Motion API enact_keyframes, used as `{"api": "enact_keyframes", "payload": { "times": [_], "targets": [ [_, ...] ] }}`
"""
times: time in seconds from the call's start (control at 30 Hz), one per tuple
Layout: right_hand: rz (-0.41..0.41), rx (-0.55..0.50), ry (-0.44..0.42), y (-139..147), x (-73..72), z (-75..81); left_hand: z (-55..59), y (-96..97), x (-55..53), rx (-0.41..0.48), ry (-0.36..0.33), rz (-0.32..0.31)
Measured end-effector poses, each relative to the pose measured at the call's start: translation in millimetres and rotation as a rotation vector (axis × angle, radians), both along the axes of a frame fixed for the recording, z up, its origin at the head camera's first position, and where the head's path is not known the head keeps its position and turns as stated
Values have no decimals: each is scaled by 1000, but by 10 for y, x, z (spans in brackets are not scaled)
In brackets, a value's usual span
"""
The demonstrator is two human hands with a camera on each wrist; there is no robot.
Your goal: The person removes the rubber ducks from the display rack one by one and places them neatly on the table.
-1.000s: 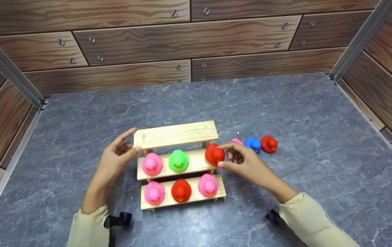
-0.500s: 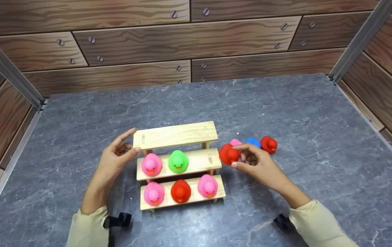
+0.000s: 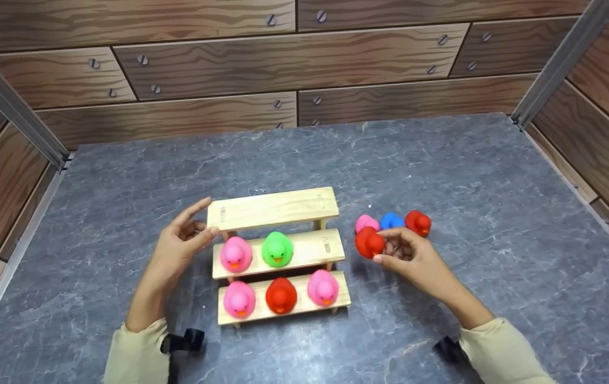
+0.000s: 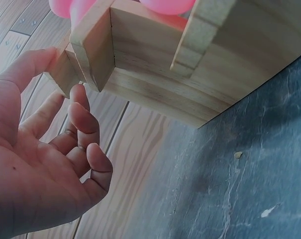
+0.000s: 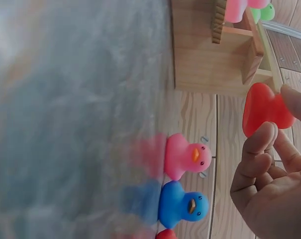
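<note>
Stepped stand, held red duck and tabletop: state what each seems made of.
Stepped stand: wood, smooth, seemingly unpainted; grain shows. Held red duck: probably rubber or soft vinyl, satin; moulded curves, even colour. Tabletop: possibly laminate, slightly glossy; marble-like veins, reflections.

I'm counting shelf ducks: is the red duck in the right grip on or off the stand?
Off: the right grip holds the red duck beside the wooden stand, with gray tabletop showing between them.

A three-tier pale wooden rack (image 3: 272, 209) stands between your left hand (image 3: 176, 245) and the red toy duck (image 3: 367, 242) in your right hand (image 3: 416, 260), beyond which sit pink, blue and red toy ducks (image 3: 391, 220).
</note>
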State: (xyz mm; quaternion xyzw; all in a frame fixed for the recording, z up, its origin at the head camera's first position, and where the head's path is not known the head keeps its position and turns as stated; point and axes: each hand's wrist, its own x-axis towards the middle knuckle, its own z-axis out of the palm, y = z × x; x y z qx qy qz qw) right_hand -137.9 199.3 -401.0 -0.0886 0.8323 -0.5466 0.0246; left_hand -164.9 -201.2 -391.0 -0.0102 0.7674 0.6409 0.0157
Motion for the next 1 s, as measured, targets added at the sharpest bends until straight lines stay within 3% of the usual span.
{"api": "enact_keyframes", "payload": {
  "times": [0.23, 0.53, 1.0],
  "targets": [
    [-6, 48, -21, 55, -7, -4, 5, -2, -8, -3, 3, 3],
    [16, 185, -31, 102, -28, -43, 2, -10, 7, 7, 5, -9],
    [77, 244, -78, 112, -79, -78, -5, -4, 2, 3, 7, 2]
  ]
}}
